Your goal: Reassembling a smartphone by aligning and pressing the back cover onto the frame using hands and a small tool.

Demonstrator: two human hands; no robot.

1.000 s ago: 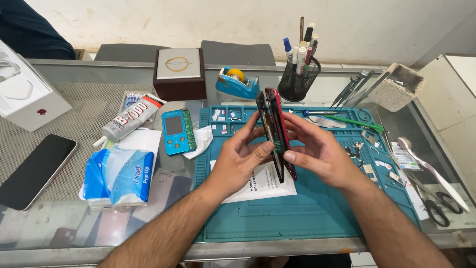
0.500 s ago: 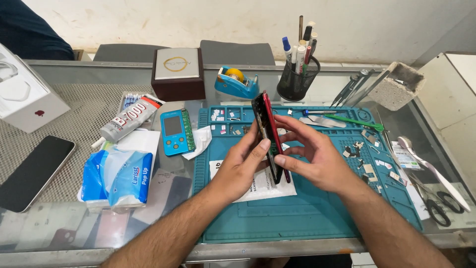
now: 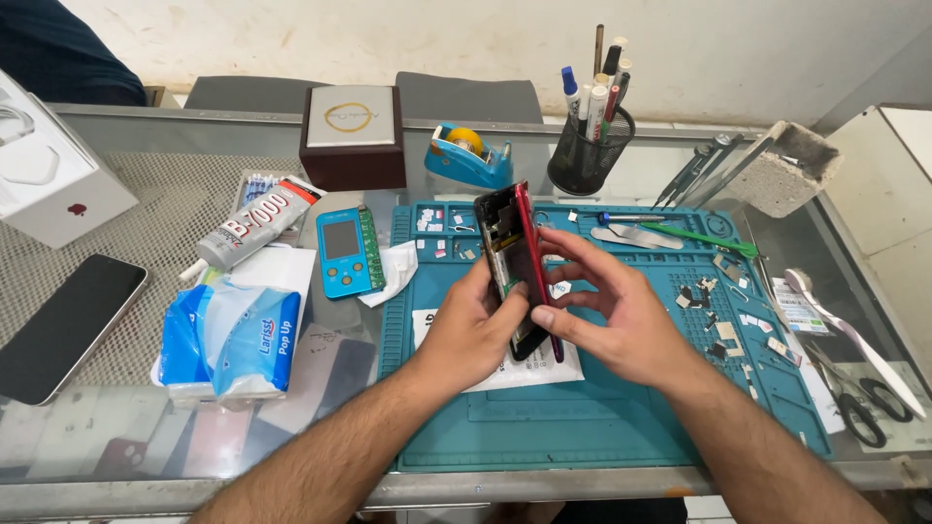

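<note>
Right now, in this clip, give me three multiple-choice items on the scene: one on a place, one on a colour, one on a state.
1. Where does the tape dispenser stand?
A. left of the pen cup
B. on the black phone
C. inside the white box

2. What colour is the work mat?
A. yellow
B. teal
C. white

3. How is the red phone held?
A. flat on the mat
B. edge-up between both hands
C. by one hand only

Answers:
1 A, it sits beside the cup at the back.
2 B, the mat is teal throughout.
3 B, the left hand and right hand both grip it.
</note>
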